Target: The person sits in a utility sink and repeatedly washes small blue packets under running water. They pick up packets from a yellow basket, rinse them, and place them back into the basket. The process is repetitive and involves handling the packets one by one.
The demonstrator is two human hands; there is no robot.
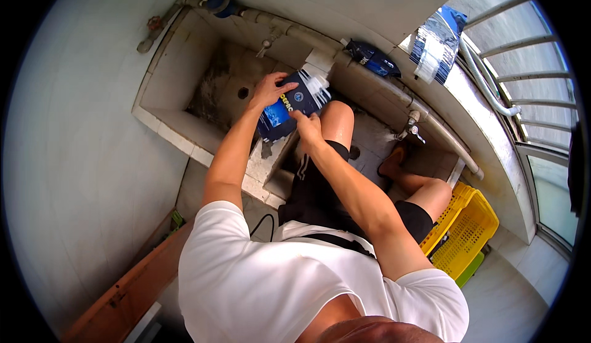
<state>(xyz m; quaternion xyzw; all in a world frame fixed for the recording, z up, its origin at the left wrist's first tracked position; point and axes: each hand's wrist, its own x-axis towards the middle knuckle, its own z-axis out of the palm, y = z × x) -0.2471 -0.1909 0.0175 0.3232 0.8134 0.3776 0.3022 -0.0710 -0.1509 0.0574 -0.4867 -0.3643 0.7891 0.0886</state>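
Here's the big tiled sink (176,141), stretching diagonally from the upper left towards the right, split by a dividing wall (261,163); over on the right sits a yellow crate (475,217), its side full of holes; and dead centre, the dark blue packet (297,99), lying tilted above that wall, both hands on it! A blue-and-silver packet (440,44) hangs by the window at upper right, a smaller dark packet (373,59) rests on the ledge at upper centre; left hand (271,89) lies across the packet's upper-left edge, fingers partly spread, right hand (308,129) curled half closed at its lower edge, though from up here I can't tell whether either grips or only presses; smallest of all, a metal tap (268,41) above the left basin
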